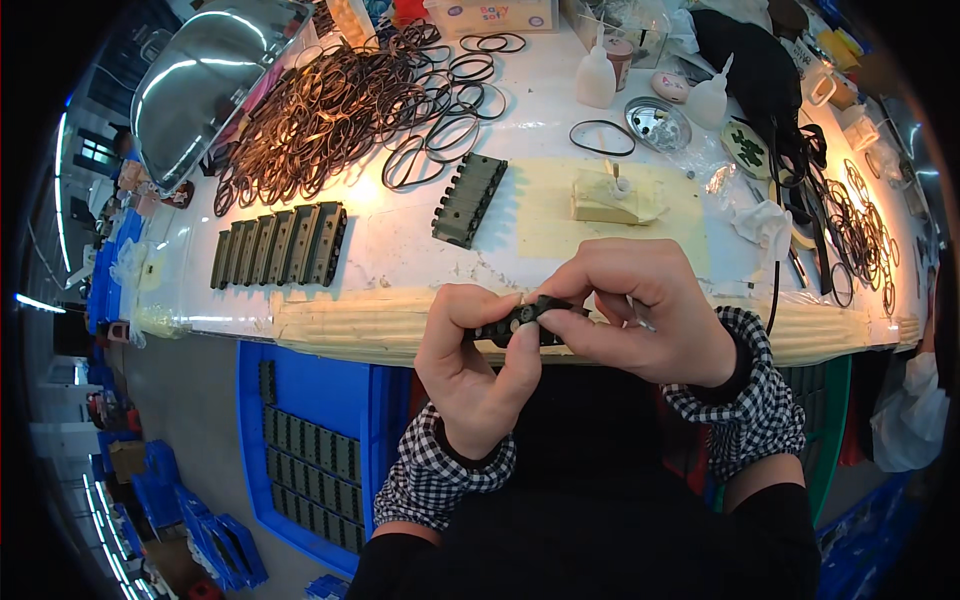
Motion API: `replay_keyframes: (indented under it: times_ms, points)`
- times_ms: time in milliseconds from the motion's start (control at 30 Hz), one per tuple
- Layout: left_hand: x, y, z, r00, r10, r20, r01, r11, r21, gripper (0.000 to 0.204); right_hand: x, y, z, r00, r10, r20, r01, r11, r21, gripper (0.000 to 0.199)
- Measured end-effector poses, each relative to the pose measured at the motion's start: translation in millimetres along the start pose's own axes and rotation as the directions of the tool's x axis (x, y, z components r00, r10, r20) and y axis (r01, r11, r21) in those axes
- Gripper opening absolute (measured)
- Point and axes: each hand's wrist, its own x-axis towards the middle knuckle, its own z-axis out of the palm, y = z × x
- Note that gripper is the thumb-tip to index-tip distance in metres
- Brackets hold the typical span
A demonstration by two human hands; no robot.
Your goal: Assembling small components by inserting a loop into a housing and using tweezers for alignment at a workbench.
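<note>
Just past the table's near edge, both hands meet at a small dark plastic part with round wheel-like bosses (522, 318). My left hand (470, 365) pinches its left end between thumb and fingers. My right hand (645, 305) is closed on its right end, thumb and forefinger together at a black piece there. A thin shiny tip (642, 316) shows under the right palm; what it belongs to is hidden. Beyond the hands lies a dark green row of wheeled plastic parts (470, 200). Another group of green parts (280, 245) stands in a row at the left.
A big heap of dark rubber loops (330, 120) covers the far left, beside a metal lamp hood (205, 85). A yellowish block (610, 197), squeeze bottles (596, 78) and a metal dish (658, 124) stand farther back. Below the padded edge, a blue bin (255, 450) holds rows of green parts.
</note>
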Motion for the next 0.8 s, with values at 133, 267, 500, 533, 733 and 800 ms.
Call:
replay_keyframes:
  times_ms: [133,267,500,533,733,800]
  points:
    - [-1,2,-2,0.998,0.055,0.006,-0.055,0.993,0.106,0.025,-4,7,6,1.0,-0.003,-0.011,0.003,0.998,0.07,0.015]
    - [1,1,-1,0.988,0.153,0.003,-0.148,0.954,0.26,0.029,-8,8,4,0.999,-0.043,-0.011,0.043,0.999,0.003,0.017]
    - [28,-5,-2,0.822,0.532,0.204,-0.479,0.45,0.754,0.029,1,6,-33,0.909,-0.253,-0.331,0.041,0.845,-0.533,0.019]
    - [31,-6,-1,0.817,0.539,0.205,-0.482,0.443,0.756,0.029,6,12,-41,0.898,-0.281,-0.337,0.028,0.803,-0.595,0.02]
    - [41,-18,9,0.808,0.552,0.206,-0.487,0.429,0.761,0.027,18,43,-46,0.926,-0.19,-0.327,-0.072,0.761,-0.645,0.018]
    - [42,-26,8,0.794,0.58,0.183,-0.49,0.432,0.757,0.026,18,45,-44,0.934,-0.161,-0.318,-0.092,0.754,-0.651,0.018]
